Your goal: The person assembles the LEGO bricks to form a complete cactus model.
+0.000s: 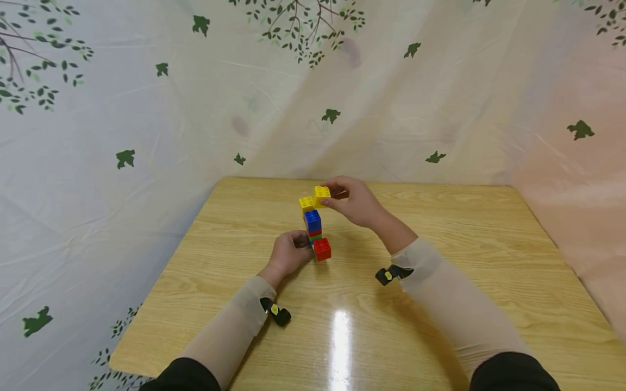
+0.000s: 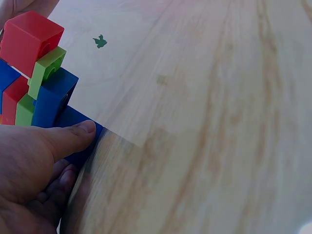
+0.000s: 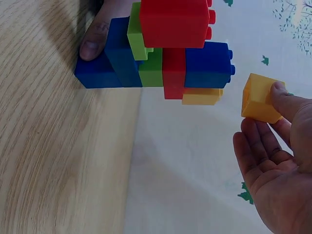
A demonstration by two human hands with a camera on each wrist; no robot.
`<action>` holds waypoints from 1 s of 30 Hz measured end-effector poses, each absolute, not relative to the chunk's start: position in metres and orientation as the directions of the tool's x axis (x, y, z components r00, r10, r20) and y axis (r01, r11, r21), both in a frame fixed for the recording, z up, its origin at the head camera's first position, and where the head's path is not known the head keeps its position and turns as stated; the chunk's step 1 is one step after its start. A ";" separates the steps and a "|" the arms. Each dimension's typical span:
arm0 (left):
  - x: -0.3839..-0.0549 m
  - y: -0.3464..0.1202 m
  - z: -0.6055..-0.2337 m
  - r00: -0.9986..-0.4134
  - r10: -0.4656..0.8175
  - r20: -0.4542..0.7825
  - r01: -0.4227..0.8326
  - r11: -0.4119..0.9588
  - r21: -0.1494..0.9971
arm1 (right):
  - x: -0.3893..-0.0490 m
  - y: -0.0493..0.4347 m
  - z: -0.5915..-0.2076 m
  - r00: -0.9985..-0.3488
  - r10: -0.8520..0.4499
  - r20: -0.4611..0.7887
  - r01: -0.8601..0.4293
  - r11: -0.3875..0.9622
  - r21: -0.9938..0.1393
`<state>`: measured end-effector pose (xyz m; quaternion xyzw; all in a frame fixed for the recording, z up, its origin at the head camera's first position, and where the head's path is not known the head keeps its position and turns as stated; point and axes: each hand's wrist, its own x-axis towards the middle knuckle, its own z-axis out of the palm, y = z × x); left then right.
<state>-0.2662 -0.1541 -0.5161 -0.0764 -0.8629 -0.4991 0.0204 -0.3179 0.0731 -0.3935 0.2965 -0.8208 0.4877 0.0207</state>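
A stack of toy building bricks stands on the table, with a blue brick point(image 3: 97, 73) at its base. My left hand point(image 1: 287, 253) grips that base brick, the thumb laid over it. Above come another blue brick point(image 2: 56, 95), thin green and red bricks, an upper blue brick point(image 1: 313, 221) and a yellow brick point(image 1: 306, 204) beside the top. A red brick point(image 1: 322, 250) juts out from the near side. My right hand point(image 1: 358, 203) pinches a separate yellow brick point(image 3: 262, 98) between thumb and fingers, a small gap away from the top of the stack.
The wooden table point(image 1: 464, 304) reaches back to a pale curtain point(image 1: 371, 125) printed with green leaves and birds. Each wrist wears a small black camera, the left one point(image 1: 276, 312) close above the tabletop.
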 end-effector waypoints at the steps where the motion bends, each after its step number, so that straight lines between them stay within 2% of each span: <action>1: -0.266 -0.154 -0.516 -0.988 0.112 0.110 0.151 0.490 0.859 | -0.317 0.072 -0.393 -0.819 -0.475 0.322 -0.509 0.344 -0.789; 9: -0.267 -0.155 -0.516 -0.988 0.115 0.108 0.150 0.482 0.863 | -0.314 0.065 -0.395 -0.792 -0.538 0.287 -0.510 0.325 -0.797; 30: -0.269 -0.156 -0.518 -0.989 0.113 0.097 0.140 0.480 0.866 | -0.308 0.056 -0.395 -0.754 -0.589 0.290 -0.564 0.356 -0.745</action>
